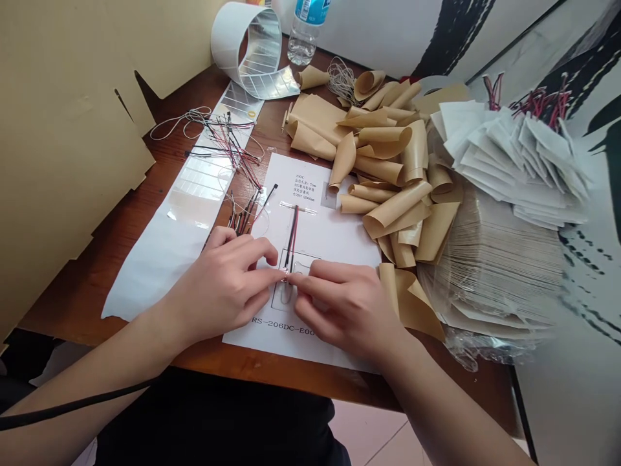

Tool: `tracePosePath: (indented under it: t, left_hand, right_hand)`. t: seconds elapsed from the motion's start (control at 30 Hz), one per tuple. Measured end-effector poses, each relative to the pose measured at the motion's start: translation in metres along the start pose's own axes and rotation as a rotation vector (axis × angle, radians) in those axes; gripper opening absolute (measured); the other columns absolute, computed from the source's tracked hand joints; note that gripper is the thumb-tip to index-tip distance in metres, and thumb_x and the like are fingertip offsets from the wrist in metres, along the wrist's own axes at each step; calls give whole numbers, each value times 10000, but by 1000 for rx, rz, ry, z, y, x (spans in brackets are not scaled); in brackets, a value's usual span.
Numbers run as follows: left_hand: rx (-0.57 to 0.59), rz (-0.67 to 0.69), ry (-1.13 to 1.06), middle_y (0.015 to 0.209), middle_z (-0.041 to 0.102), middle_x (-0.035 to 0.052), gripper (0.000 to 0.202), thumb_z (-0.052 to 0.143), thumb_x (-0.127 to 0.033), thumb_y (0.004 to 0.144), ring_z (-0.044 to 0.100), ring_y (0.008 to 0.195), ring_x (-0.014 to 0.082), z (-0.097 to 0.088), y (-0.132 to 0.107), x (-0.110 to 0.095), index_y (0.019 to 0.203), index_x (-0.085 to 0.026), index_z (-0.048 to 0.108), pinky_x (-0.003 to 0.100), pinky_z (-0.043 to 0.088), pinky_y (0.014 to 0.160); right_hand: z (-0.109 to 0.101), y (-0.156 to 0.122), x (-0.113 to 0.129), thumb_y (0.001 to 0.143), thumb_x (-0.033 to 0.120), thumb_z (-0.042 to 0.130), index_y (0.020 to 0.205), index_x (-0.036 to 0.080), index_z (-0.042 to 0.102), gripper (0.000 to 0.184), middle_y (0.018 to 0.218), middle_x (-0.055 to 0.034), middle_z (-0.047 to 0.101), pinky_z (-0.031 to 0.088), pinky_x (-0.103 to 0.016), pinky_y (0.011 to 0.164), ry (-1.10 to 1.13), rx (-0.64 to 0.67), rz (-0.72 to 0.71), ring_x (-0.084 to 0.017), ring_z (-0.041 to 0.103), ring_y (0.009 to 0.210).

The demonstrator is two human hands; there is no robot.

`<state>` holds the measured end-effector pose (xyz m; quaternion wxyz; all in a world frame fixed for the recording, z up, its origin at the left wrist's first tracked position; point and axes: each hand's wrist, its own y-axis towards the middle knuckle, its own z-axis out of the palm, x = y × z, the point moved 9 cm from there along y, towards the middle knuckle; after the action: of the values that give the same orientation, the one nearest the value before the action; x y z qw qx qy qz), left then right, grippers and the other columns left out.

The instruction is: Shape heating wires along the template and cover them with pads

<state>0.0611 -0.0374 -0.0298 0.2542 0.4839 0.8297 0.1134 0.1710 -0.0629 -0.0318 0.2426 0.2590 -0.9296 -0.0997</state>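
A printed white sheet (339, 239) lies in front of me, with a wire lead (294, 233) of black and red wires running down it. Clear tape (298, 208) crosses the lead's upper end. My left hand (228, 285) comes from the left, fingers bent, its index fingertip at the lead's lower end. From the other side, my right hand (339, 304) meets it there, index fingertip pressed beside the left one. A small shiny piece shows at the fingertips, mostly covered. Beneath it, a thin pale wire loops within the printed rectangle.
Left of the sheet are loose wire leads (237, 152) and a strip of silvery labels (189, 184) from a roll (226, 42). Curled brown papers (388, 155) pile up at right, beside stacked white pads (499, 259) and wired pads (514, 149). A water bottle (305, 32) stands behind.
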Motion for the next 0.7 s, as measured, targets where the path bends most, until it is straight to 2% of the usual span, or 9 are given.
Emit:
tracePosePath:
  t: [0.1,0.37,0.7]
  left_hand:
    - [7,-4,4,961,736,35,248,553,-112,952,573,757,147,1,0,1,919,-194,785,384,355,796]
    - [-10,-27,21,953,742,27,301,533,-89,954,546,738,145,-2,1,2,817,-204,774,385,344,795]
    - [-34,-83,29,923,726,43,296,512,-120,974,615,780,160,-4,2,7,873,-185,782,387,348,792]
  right_hand:
    - [5,-1,2,933,142,507,828,158,765,278,610,34,444,286,-254,510,29,60,-19,-90,395,527]
    - [8,-2,3,936,145,525,831,151,754,252,611,32,455,282,-257,508,33,81,-14,-88,385,525]
    - [10,-2,6,955,166,516,858,157,756,259,613,31,471,277,-260,505,0,79,-27,-92,372,524]
